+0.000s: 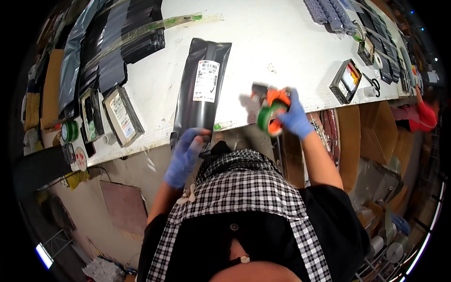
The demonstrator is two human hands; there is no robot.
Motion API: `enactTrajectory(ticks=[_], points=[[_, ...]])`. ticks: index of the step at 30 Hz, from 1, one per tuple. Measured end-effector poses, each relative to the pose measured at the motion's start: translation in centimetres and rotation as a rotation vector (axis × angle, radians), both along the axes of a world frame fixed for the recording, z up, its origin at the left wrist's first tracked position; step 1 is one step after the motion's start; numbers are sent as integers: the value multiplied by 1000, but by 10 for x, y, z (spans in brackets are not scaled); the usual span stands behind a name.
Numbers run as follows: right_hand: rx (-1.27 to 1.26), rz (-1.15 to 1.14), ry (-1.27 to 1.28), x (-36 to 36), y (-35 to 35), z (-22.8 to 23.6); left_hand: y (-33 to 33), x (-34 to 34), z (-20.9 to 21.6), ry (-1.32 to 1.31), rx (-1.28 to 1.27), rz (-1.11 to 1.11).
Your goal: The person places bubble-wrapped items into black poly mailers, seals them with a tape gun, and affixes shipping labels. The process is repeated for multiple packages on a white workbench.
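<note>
A long black plastic mailing bag [188, 109] with a white printed label [206, 81] lies on the white table, its near end reaching past the front edge. My left hand [186, 152], in a blue glove, has its fingers curled around that near end; they are slightly blurred. My right hand [296, 117], also gloved in blue, grips an orange tape dispenser [278, 97] loaded with a roll of green tape [266, 117]. The dispenser is above the table's front edge, to the right of the bag and apart from it.
Stacked black and grey bags [112, 37] lie at the far left under a clear strap. Black trays holding labels, one at the left [123, 116] and one at the right [347, 81], sit near the edge. Scissors [373, 83] and grey bubble-wrap rolls [330, 15] are on the right.
</note>
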State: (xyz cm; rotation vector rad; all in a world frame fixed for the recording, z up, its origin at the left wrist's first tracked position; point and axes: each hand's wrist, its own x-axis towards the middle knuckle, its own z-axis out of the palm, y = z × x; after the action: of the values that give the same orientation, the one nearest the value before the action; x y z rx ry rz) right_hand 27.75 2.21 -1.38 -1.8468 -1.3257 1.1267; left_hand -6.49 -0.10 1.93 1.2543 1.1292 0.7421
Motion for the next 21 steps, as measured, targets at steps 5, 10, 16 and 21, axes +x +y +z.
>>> enactTrajectory(ticks=[5, 10, 16, 21], points=[[404, 476, -28, -58, -66, -5, -10, 24, -15, -319, -498, -11], [686, 388, -88, -80, -78, -20, -25, 17, -14, -243, -452, 108], [668, 445, -151, -90, -88, -29, -37, 13, -35, -204, -408, 193], [705, 522, -321, -80, -93, -19, -41, -2, -42, -167, -9, 440]])
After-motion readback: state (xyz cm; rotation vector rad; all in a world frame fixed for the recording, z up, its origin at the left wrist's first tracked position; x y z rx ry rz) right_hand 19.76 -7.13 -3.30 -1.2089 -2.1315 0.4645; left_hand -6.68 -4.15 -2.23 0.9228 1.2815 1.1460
